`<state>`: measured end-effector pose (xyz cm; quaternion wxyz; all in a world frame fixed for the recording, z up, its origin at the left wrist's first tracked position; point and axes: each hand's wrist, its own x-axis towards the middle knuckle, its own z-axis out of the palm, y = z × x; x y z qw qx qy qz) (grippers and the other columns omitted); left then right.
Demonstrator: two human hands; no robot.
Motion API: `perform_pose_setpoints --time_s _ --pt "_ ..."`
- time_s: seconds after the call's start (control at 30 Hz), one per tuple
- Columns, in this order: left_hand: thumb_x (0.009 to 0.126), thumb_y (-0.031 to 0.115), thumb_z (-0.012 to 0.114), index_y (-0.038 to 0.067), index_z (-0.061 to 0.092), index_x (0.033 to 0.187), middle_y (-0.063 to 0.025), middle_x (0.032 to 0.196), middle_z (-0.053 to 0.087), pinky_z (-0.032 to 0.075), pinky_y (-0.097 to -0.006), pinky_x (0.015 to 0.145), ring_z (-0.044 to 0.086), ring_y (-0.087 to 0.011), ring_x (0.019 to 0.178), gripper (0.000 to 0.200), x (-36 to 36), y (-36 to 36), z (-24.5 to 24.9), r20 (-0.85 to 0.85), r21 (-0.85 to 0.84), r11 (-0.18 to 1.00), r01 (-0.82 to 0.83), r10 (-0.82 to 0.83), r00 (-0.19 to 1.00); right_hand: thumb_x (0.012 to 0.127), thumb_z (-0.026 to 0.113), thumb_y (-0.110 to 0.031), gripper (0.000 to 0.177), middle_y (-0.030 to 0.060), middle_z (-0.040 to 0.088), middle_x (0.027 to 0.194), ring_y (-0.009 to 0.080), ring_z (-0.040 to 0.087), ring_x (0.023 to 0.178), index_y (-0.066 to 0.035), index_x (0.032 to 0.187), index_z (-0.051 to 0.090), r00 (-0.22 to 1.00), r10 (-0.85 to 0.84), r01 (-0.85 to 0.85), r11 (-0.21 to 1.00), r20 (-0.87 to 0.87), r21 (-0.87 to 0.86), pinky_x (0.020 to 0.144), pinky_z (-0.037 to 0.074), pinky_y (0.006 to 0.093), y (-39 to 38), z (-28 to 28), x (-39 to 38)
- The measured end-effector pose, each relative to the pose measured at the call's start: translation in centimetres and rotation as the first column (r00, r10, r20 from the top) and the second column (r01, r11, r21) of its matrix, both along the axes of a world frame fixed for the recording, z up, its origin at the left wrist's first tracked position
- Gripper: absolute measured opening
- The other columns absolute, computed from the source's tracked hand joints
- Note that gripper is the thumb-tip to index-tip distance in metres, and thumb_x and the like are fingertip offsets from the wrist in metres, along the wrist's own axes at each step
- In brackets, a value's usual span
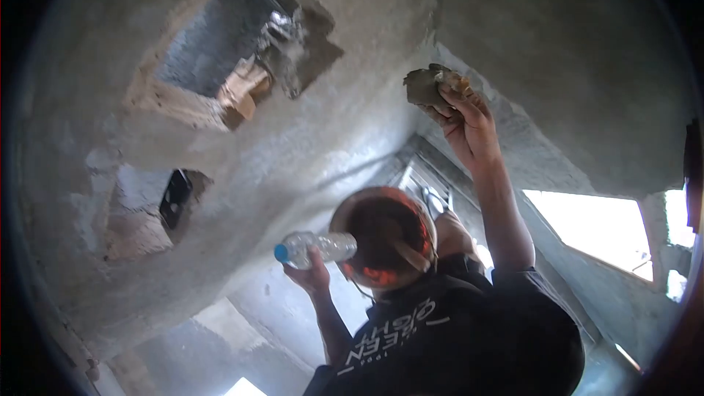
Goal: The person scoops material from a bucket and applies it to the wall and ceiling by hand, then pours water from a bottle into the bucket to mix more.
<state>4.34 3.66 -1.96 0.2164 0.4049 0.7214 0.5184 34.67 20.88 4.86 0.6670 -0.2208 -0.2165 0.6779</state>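
Note:
My left hand point(312, 273) is wrapped round a clear plastic bottle point(302, 248) with a blue cap. The bottle lies sideways, its far end overlapping the rim of a round bucket point(343, 209). Orange shows on the bucket's dark inner wall, along with a tan piece, and the bucket sits close against my body. Raised high, my right hand point(469, 114) grips a ragged grey piece point(425, 88) with a yellowish edge, caked in what looks like wet mortar. It is near the corner where two rough plastered walls point(381, 37) meet.
A large wall recess point(213, 44) at upper left holds crumpled brown paper point(246, 88) and a grey lump. Below it, a smaller recess point(139, 209) contains a black box point(176, 198). Bright openings point(594, 227) pierce the wall at right. My bent leg point(455, 238) shows behind the bucket.

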Motion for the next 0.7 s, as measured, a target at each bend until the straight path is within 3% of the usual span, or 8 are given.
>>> perform_pose_setpoints --time_s 0.2,0.3,0.33,0.4,0.43,0.57,0.63,0.7 --pt "0.074 0.026 0.072 -0.006 0.041 0.118 -0.0172 0.107 0.056 0.047 -0.0371 0.08 0.057 -0.025 0.093 0.063 -0.7 -0.5 -1.8 0.13 0.01 0.986 -0.168 0.166 0.978 0.083 0.06 -0.006 0.031 0.0155 0.058 0.106 0.0225 0.058 0.098 0.007 0.11 0.05 0.967 0.189 -0.133 0.946 0.169 -0.295 0.09 0.047 0.0336 -4.8 -3.2 -4.0" --pt "0.071 0.027 0.074 -0.004 0.049 0.111 -0.014 0.1 0.059 0.047 -0.0353 0.079 0.059 -0.0234 0.089 0.056 -1.8 -0.8 -1.7 0.068 0.045 0.994 -0.103 0.099 0.993 0.08 0.065 -0.009 0.022 0.0143 0.063 0.093 0.0187 0.062 0.086 0.004 0.097 0.059 0.782 0.418 -0.155 0.848 0.462 -0.507 0.078 0.05 0.0305 -8.4 -7.9 -6.0" --pt "0.069 0.026 0.076 -0.002 0.054 0.106 -0.0125 0.098 0.061 0.047 -0.0347 0.079 0.06 -0.0227 0.088 0.052 -2.3 -0.4 -1.5 0.049 0.065 0.996 -0.06 0.057 0.997 0.08 0.065 -0.009 0.022 0.0143 0.063 0.093 0.0187 0.062 0.086 0.004 0.097 0.059 0.767 0.449 -0.177 0.835 0.459 -0.521 0.078 0.05 0.0305 -9.2 -9.7 -6.5" --pt "0.069 0.028 0.076 -0.002 0.055 0.105 -0.0121 0.095 0.062 0.047 -0.0347 0.079 0.06 -0.0227 0.087 0.052 -2.1 -0.1 -1.0 0.055 0.074 0.993 -0.091 0.087 0.995 0.078 0.067 -0.014 0.025 0.0139 0.065 0.085 0.0199 0.064 0.079 0.002 0.096 0.059 0.213 0.405 -0.215 0.907 0.889 -0.361 0.072 0.05 0.0304 -11.4 -12.9 -7.0" --pt "0.069 0.031 0.076 -0.002 0.056 0.104 -0.0117 0.093 0.062 0.047 -0.0348 0.078 0.06 -0.0226 0.085 0.052 -2.2 -0.2 -0.9 0.058 0.103 0.991 -0.089 0.083 0.995 0.076 0.067 -0.019 0.029 0.0148 0.065 0.081 0.0231 0.065 0.078 0.0 0.096 0.06 0.069 0.318 -0.242 0.925 0.946 -0.293 0.07 0.05 0.0319 -12.3 -13.9 -7.7" --pt "0.068 0.024 0.077 -0.001 0.055 0.103 -0.0126 0.092 0.063 0.048 -0.0342 0.078 0.062 -0.0231 0.085 0.048 -3.3 -0.9 -1.3 0.061 0.093 0.993 -0.074 0.068 0.996 0.075 0.067 -0.019 0.03 0.0176 0.064 0.088 0.0295 0.064 0.084 0.0 0.097 0.06 0.037 0.558 -0.305 0.796 0.829 -0.522 0.075 0.05 0.0359 -14.5 -19.2 -11.7" --pt "0.068 0.023 0.077 -0.001 0.055 0.103 -0.0127 0.092 0.063 0.048 -0.0342 0.078 0.063 -0.0235 0.084 0.047 -3.6 -1.3 -1.3 0.034 0.09 0.993 -0.071 0.069 0.997 0.075 0.064 -0.017 0.029 0.0204 0.063 0.094 0.0322 0.062 0.09 0.0 0.099 0.06 -0.175 0.338 -0.45 0.808 0.925 -0.381 0.08 0.048 0.0401 -15.7 -23.7 -13.8" --pt "0.068 0.021 0.076 -0.001 0.055 0.103 -0.0128 0.091 0.064 0.048 -0.0341 0.077 0.063 -0.0239 0.084 0.046 -3.8 -1.5 -1.0 0.004 0.09 0.994 -0.064 0.064 0.998 0.074 0.064 -0.018 0.033 0.0196 0.062 0.095 0.0345 0.06 0.091 -0.002 0.103 0.059 -0.208 0.293 -0.491 0.794 0.933 -0.359 0.081 0.047 0.0413 -16.6 -27.7 -15.6"
